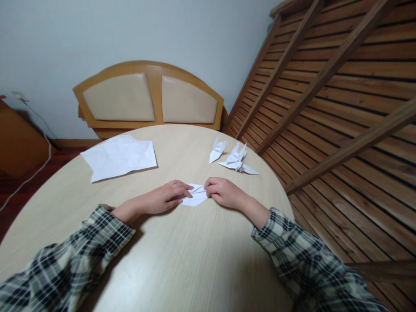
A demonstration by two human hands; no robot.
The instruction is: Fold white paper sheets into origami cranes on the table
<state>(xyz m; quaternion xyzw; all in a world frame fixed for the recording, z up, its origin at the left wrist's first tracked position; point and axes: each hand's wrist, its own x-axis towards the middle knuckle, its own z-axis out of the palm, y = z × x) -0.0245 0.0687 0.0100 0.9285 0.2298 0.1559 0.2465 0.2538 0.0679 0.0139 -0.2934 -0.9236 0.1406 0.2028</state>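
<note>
A small folded white paper piece (196,195) lies on the round light wooden table (169,251), between my two hands. My left hand (167,197) rests on its left side, fingers pressed together on the paper. My right hand (222,191) pinches its right edge with curled fingers. Both forearms wear plaid sleeves and lie on the tabletop.
A creased white paper sheet (120,157) lies at the far left of the table. Two folded paper cranes (217,150) (238,160) stand at the far right near the edge. A wooden padded chair back (149,97) is behind the table; a slatted wooden frame (331,86) leans at right.
</note>
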